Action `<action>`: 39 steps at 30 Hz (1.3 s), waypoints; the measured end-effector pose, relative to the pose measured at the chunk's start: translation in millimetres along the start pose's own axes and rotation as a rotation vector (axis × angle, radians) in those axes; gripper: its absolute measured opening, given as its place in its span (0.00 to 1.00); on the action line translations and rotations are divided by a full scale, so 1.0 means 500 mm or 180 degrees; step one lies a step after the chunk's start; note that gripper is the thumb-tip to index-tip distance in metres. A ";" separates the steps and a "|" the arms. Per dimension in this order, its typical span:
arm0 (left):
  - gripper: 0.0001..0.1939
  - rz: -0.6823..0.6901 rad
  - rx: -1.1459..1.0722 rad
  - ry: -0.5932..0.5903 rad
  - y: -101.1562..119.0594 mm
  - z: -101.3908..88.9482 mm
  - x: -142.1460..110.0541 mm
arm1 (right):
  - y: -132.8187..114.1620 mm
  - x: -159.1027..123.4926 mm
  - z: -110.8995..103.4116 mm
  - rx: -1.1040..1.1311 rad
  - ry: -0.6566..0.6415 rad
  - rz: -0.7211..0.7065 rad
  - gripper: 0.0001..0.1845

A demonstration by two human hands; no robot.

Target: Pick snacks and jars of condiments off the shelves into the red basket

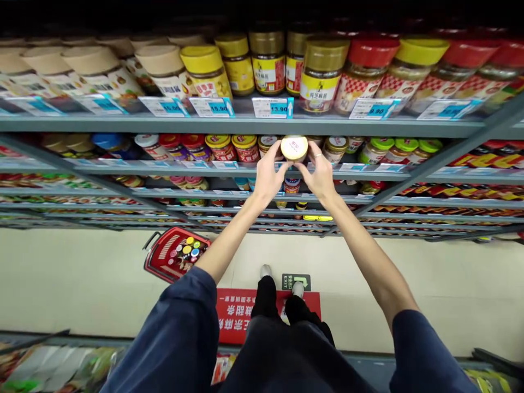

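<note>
One squat, round container with a pale cream lid and small reddish print was held just in front of the grey metal second shelf, near the middle of the bay. Whether its base was touching the shelf could not be told.

Two bare hands were engaged. The fingers of the left hand were curved against the container's left side, those of the right hand against its right; the thumbs were brought close together at the near edge. The container was thus pinched from both sides, a grip judged suited to keeping it steady, with its printed top left uncovered and turned upward.

Several wide, tan-lidded jars, one gold-lidded jar with a yellow label and assorted red-lidded jars were ranked along the upper shelf, labels outward, presumably for reading from the aisle. White-and-blue price tags were fixed along its front edge, probably to match the goods above.

One red plastic basket with a black handle, in which colourful round lids were seen, was set on the pale floor to the left, an arrangement by which both hands were apparently left free.
</note>
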State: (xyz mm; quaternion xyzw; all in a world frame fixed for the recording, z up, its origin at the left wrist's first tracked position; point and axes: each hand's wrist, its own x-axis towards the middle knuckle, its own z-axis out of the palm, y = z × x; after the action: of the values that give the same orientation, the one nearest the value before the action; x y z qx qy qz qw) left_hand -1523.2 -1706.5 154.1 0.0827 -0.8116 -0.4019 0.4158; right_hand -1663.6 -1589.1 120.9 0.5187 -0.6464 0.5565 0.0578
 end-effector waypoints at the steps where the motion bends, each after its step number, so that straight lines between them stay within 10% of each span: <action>1: 0.32 0.0014 0.0097 0.0015 -0.006 0.002 0.005 | 0.007 0.004 0.005 0.0056 0.0007 0.0007 0.46; 13: 0.20 0.0522 0.1847 -0.0198 -0.006 0.019 0.019 | 0.012 0.038 0.007 -0.1278 -0.0284 0.0699 0.40; 24: 0.13 0.0455 0.1860 0.0043 -0.025 -0.154 0.015 | -0.045 0.046 0.000 -0.1577 -0.0011 0.1018 0.30; 32: 0.13 0.0124 0.1529 -0.0389 -0.020 -0.130 -0.031 | -0.040 0.064 0.013 -0.1695 -0.0021 0.1211 0.25; 39: 0.18 -0.0449 0.2013 -0.0712 -0.040 -0.121 -0.049 | -0.089 -0.013 0.013 -0.1634 0.0159 0.0440 0.18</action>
State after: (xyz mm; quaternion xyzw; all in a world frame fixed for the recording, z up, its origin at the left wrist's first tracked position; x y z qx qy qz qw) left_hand -1466.7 -1743.7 145.1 0.2188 -0.9289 -0.1648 0.2492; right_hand -1624.4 -1583.2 143.4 0.4278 -0.7987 0.3897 0.1652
